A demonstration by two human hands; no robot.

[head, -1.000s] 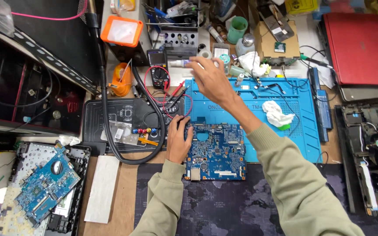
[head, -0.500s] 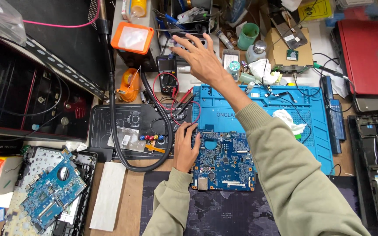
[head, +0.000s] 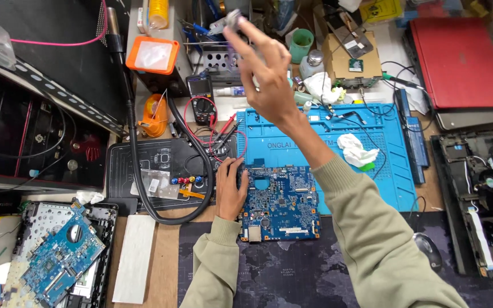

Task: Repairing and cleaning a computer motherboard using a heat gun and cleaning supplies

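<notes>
Compared with half a second ago, we see the right hand [head: 266, 77] raised farther toward the far side of the bench, its fingertips now pinched on a small pale object [head: 230, 20] above the metal tool rack [head: 215, 57]. The left hand [head: 230, 191] stays flat on the left edge of the blue circuit board [head: 281, 202], which lies at the near edge of the blue work mat [head: 383, 165]. Left of the board we note the multimeter [head: 201, 100], its red leads and a black hose [head: 161, 171]. The raised forearm crosses the mat and covers part of it. The pinched object is blurred; we cannot identify it.
</notes>
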